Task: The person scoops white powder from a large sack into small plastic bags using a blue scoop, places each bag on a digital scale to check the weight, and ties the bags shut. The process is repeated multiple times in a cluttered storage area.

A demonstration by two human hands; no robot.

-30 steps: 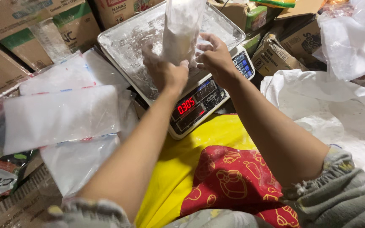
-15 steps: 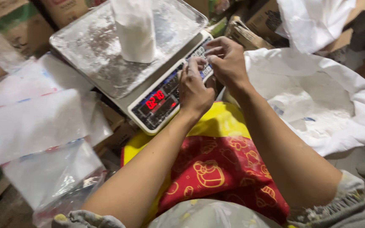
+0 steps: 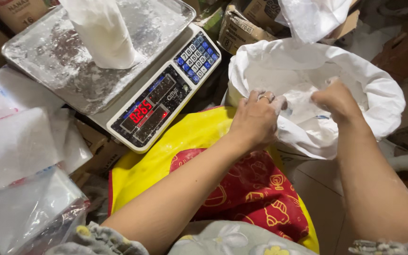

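Observation:
My left hand [image 3: 256, 118], dusted with white powder, grips the near rim of a large white sack [image 3: 378, 89] at my right. My right hand [image 3: 337, 98] is closed on the sack's inner lining, a little further in. White powder lies inside the sack. On the left stands a digital scale [image 3: 166, 89] with a red lit display and a blue keypad. Its powder-dusted metal tray [image 3: 48, 61] carries an upright clear plastic bag of white powder [image 3: 105, 35]. Neither hand touches the scale or that bag.
Filled flat clear plastic bags [image 3: 20, 146] are stacked at the left. Cardboard boxes [image 3: 242, 28] crowd behind the scale and sack. A yellow and red patterned cloth [image 3: 242, 189] covers my lap. Another white plastic bag [image 3: 312, 16] lies at the top right.
Both hands left the bag on the scale tray, passed over the keypad, and moved right to the sack, where they now grip its rim and lining. The view swung right.

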